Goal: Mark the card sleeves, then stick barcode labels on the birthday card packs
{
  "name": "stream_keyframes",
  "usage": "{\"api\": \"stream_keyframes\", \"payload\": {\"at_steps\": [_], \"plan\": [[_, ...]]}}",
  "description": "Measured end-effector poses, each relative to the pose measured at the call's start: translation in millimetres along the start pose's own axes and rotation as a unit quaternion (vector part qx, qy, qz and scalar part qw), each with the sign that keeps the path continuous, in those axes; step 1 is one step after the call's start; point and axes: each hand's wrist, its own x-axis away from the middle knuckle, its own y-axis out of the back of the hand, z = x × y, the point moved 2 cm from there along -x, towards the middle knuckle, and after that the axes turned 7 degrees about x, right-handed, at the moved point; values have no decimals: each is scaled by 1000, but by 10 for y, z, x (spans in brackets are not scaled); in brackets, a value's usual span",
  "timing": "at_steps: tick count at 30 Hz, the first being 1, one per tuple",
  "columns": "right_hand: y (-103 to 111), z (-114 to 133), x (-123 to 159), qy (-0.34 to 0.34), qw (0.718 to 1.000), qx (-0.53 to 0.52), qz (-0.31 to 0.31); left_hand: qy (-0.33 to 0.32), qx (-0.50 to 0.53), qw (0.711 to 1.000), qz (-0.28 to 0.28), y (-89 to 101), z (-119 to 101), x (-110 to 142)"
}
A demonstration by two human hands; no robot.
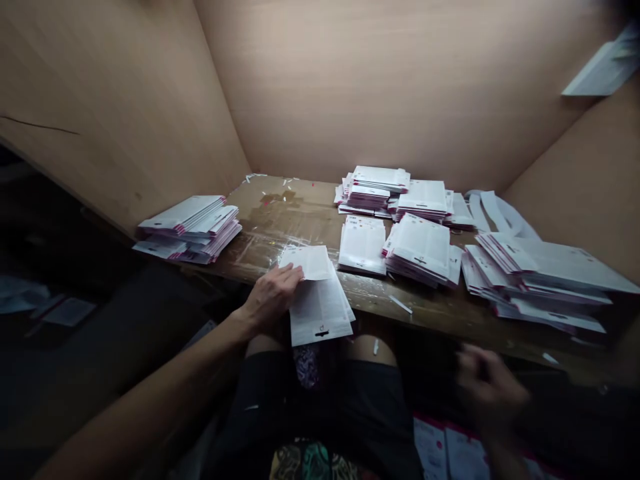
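Packets point(320, 310) overhang near edge of surface point(300, 223), long axis near–far. Left hand point(274, 291) nearer, fingers clasping their left side. Right hand point(490, 387) well right, blurred; cannot tell whether grasping.

Single head-worn view, facing forward and down, close above the lap point(377, 400), bench point(305, 217) ahead

Across the worn brown wooden desk point(300, 220), a hand could pass between the leftmost stack of white, pink-edged paper packets point(193, 227) and the clustered white packet piles point(420, 243). White paper packets point(320, 307) in the left hand point(274, 293) obstruct the front; a tall beige wooden panel point(350, 87) closes the back.
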Motion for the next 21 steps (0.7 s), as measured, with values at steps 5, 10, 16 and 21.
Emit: {"api": "stream_keyframes", "payload": {"at_steps": [5,10,16,21], "plan": [[-762,1067,-2,83,971,-101,200,-10,9,1000,-19,-17,-571,338],[-1309,1599,-332,51,952,-25,302,90,118,986,-79,-239,-706,593],[-1458,2086,-421,54,940,14,338,518,565,605,-215,-592,-257,754],[-1530,2201,-418,24,925,-119,361,498,644,554,-177,-550,-225,624]]}}
